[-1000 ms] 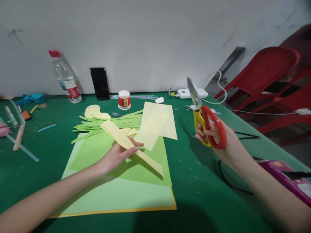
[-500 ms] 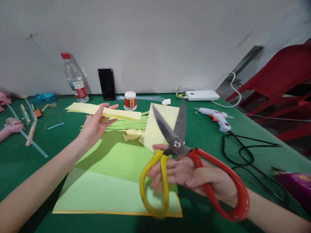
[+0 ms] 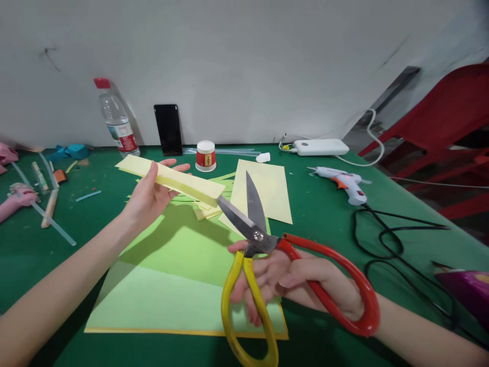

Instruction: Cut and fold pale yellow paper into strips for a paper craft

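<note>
Between the thumb and fingers of my left hand (image 3: 151, 191) is a folded strip of pale yellow paper (image 3: 179, 182), held above the table. My right hand (image 3: 271, 275) grips scissors (image 3: 258, 235) with one yellow and one red handle. Their blades stand apart, and the lower blade's tip meets the strip's right end; whether it lies under or inside the fold I cannot tell. Below are stacked green sheets (image 3: 160, 295), several cut green strips (image 3: 225, 184) and pale yellow scraps (image 3: 204, 210). A pale yellow sheet (image 3: 277, 191) lies behind the scissors.
Along the wall stand a water bottle (image 3: 120, 127), a phone (image 3: 168, 130), a small red-and-white tub (image 3: 206, 156) and a white power bank (image 3: 321, 148). A white glue gun (image 3: 340, 181) with a black cable lies right; a pink glue gun (image 3: 19, 199) lies left.
The scissors have moved left and slightly down, bringing a blade to the strip's right end. The strip's right end has tilted down, toward the blades. My left hand still holds it.
</note>
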The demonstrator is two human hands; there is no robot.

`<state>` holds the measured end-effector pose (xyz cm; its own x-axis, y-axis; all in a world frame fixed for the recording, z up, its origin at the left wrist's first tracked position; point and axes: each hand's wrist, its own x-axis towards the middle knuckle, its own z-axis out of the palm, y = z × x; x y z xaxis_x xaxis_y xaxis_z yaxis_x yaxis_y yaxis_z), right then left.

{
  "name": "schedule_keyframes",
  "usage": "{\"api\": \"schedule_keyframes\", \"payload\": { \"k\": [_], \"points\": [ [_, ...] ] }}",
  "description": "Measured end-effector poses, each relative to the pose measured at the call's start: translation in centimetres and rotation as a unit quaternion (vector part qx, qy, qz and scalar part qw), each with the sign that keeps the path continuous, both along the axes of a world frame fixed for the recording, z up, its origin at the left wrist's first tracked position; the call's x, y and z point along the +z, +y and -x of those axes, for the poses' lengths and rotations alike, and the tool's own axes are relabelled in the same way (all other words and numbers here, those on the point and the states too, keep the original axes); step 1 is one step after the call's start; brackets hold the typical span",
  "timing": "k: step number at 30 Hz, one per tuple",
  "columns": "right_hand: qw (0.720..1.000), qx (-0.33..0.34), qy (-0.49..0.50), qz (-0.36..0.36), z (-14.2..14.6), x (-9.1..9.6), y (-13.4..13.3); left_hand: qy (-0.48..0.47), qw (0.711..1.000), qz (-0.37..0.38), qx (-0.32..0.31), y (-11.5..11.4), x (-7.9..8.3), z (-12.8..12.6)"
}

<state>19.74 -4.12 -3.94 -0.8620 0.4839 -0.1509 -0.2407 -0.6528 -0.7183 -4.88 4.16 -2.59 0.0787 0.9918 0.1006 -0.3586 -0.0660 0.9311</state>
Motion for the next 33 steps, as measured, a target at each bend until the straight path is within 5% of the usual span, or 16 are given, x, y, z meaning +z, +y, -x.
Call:
{"api": "schedule_keyframes", "payload": {
  "k": [14, 20, 24, 33],
  "points": [
    [0.995, 0.011, -0.022, -0.097, 0.5, -0.6, -0.4, -0.025, 0.983, 0.057, -0.173, -3.0, 0.7, -2.3],
    [0.992, 0.005, -0.033, -0.124, 0.9, -0.6, -0.5, 0.065, 0.987, 0.09, -0.118, -4.7, 0.4, -3.2],
    [0.993, 0.011, -0.024, -0.111, 1.1, -0.8, -0.7, 0.136, 0.974, 0.079, -0.161, -5.4, 0.3, -3.4],
    [0.993, 0.0, -0.022, -0.114, 0.8, -0.7, -0.7, 0.19, 0.971, 0.023, -0.144, -4.1, 1.1, -1.7]
  ]
}}
